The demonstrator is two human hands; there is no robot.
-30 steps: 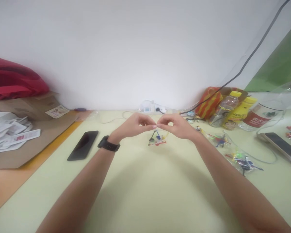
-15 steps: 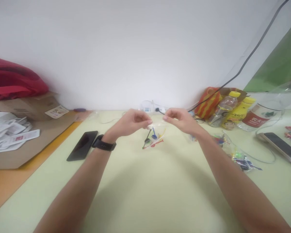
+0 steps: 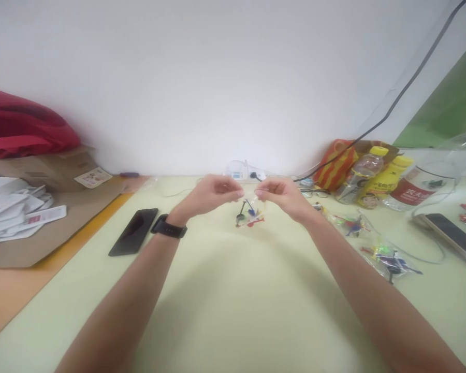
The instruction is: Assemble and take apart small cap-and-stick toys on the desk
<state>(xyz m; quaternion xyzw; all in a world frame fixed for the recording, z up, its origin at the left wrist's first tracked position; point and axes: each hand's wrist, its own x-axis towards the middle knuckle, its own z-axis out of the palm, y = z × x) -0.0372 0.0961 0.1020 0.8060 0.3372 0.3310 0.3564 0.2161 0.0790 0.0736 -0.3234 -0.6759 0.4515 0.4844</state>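
Note:
Between my two hands hangs a small clear plastic bag (image 3: pixel 250 213) with several coloured plastic pieces inside: dark green, blue, red and yellow. My left hand (image 3: pixel 213 196), with a black watch on its wrist, pinches the bag's top edge at the left. On the other side my right hand (image 3: pixel 281 196) pinches the same top edge between thumb and fingers. The pieces sit low in the bag, just below the fingertips. What exact kind of pieces they are is too small to tell.
A black phone (image 3: pixel 133 232) lies left of my wrist. Filled bags (image 3: pixel 390 259) lie by my right forearm, near another phone (image 3: pixel 454 235). Bottles (image 3: pixel 367 171) stand at the back right. White packets (image 3: pixel 11 207) lie on cardboard (image 3: pixel 81 217) at left.
My right hand has moved left, closer to my left hand, and the bag's top is less stretched. The coloured pieces hang slightly further right and higher.

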